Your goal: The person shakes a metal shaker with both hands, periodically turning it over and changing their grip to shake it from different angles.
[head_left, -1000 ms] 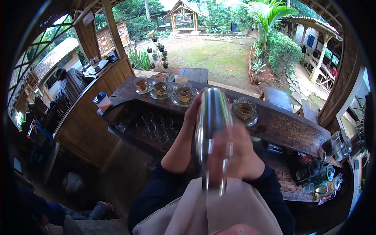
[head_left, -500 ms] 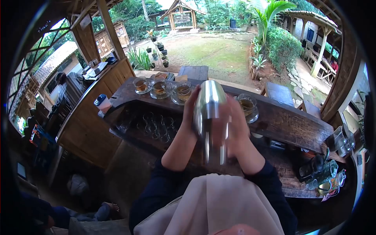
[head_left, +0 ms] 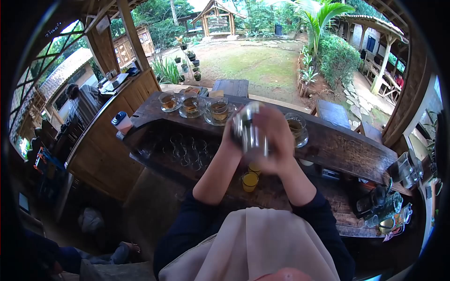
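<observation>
A silver metal shaker (head_left: 249, 131), blurred by motion, is held up between my two hands above the wooden counter. My left hand (head_left: 233, 136) wraps its left side, and my right hand (head_left: 277, 136) grips it from the right. Just below the shaker, a small glass of yellow liquid (head_left: 250, 181) stands on the lower counter, with another yellow glass (head_left: 254, 167) partly hidden behind it. Glass cups of tea on saucers (head_left: 191, 106) line the raised counter to the left, and one more tea cup (head_left: 296, 126) sits right of my hands.
Empty glasses (head_left: 187, 150) stand in the dark recess at left. Glass jugs (head_left: 393, 203) crowd the right end. A lidded container (head_left: 122, 122) is at the left corner. A person in a striped garment (head_left: 86, 104) is at far left; another person's legs (head_left: 112, 256) show lower left.
The shaker has tilted and shortened in view, its lower end rising towards the counter. My hands have shifted with it, and the yellow glasses have come into view beneath.
</observation>
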A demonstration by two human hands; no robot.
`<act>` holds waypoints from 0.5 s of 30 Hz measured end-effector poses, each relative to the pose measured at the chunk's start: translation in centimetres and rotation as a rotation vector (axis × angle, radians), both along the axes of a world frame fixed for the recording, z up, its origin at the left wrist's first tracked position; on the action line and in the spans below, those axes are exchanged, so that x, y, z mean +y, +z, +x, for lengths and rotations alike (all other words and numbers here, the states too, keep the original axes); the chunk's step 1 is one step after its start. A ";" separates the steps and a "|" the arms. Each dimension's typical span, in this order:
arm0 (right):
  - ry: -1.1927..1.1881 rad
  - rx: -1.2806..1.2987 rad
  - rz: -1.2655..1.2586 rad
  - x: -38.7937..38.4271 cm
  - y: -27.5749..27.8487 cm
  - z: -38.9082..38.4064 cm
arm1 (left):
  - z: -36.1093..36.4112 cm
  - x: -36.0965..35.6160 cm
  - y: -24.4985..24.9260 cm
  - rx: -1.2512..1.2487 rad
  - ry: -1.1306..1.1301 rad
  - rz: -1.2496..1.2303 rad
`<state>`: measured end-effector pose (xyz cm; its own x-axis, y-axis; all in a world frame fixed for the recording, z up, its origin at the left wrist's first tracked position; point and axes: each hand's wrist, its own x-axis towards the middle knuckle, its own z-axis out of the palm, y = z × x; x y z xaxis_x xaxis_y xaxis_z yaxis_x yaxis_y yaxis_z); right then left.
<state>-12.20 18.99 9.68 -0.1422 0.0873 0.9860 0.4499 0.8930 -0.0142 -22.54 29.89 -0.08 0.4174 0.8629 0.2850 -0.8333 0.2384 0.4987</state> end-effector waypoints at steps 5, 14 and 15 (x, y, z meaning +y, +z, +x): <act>0.076 -0.158 -0.078 -3.0 2.0 -0.3 | -1.3 -3.2 5.4 -0.177 -0.491 -0.160; 0.054 -0.018 -0.044 -0.6 0.3 0.3 | -1.4 -1.9 4.2 -0.248 -0.501 -0.020; 0.163 0.304 -0.381 1.2 0.1 -0.4 | -0.3 -2.9 4.8 -0.062 -0.139 -0.243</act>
